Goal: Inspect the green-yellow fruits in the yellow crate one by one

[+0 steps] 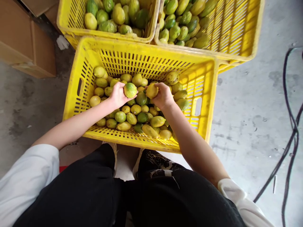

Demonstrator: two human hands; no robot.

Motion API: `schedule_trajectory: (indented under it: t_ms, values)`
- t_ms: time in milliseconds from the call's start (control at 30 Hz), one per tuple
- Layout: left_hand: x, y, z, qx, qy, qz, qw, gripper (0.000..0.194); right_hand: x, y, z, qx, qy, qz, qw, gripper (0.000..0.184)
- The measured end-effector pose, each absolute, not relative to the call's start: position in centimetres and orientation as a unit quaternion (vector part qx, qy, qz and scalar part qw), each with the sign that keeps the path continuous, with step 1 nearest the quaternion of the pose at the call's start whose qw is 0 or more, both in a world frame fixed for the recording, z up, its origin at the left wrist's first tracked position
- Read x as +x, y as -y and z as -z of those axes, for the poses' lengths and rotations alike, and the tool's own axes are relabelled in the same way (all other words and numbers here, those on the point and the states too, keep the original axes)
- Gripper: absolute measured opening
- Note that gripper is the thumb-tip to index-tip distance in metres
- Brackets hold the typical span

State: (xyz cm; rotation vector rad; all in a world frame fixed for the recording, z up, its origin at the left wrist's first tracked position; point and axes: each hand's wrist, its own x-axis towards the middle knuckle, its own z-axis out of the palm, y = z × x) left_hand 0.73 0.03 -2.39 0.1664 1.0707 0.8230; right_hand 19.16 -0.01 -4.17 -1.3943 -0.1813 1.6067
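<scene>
My left hand is closed around a green-and-yellow lemon, held above the pile. In my right hand is a yellower lemon, gripped with the fingers partly hidden behind it. Both hands are over a yellow slatted plastic crate that stands in front of my feet. Inside it lie many lemons, yellow and green, such as a long yellow one near the front and a dark green one below my hands.
Behind are two more yellow crates, one at the left and one at the right, both holding green and yellow fruit. Cardboard boxes stand at the upper left. Black cables lie on the grey floor to the right.
</scene>
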Motion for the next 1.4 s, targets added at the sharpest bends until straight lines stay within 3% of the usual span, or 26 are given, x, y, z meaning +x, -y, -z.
schedule_trajectory:
  t_ms: [133, 267, 333, 633, 1067, 1233, 1400]
  values:
    - [0.9, -0.2, 2.4, 0.078, -0.488, -0.382, 0.781, 0.031, 18.7, 0.8, 3.5, -0.507, 0.083, -0.699, 0.498, 0.018]
    - [0.8, -0.5, 2.4, 0.088, -0.493, -0.355, 0.789, 0.043, 18.7, 1.2, 2.9, -0.508, 0.056, -0.717, 0.474, 0.015]
    - [0.8, -0.5, 2.0, 0.100, -0.492, -0.348, 0.792, 0.036, 18.7, 1.2, 2.8, -0.514, 0.061, -0.726, 0.452, 0.012]
    - [1.1, 0.0, 2.0, 0.146, -0.503, -0.287, 0.802, 0.032, 18.6, 1.0, 2.6, -0.547, 0.106, -0.706, 0.437, 0.011]
    - [0.8, -0.7, 2.4, 0.124, -0.527, -0.288, 0.790, 0.037, 18.6, 0.9, 3.1, -0.552, 0.092, -0.699, 0.445, 0.029]
    - [1.1, -0.3, 1.7, 0.094, -0.507, -0.313, 0.797, 0.042, 19.0, 0.7, 3.0, -0.521, 0.100, -0.710, 0.463, 0.023]
    - [1.3, -0.1, 2.0, 0.111, -0.508, -0.310, 0.796, 0.030, 19.1, 0.8, 2.2, -0.505, 0.078, -0.713, 0.480, 0.020]
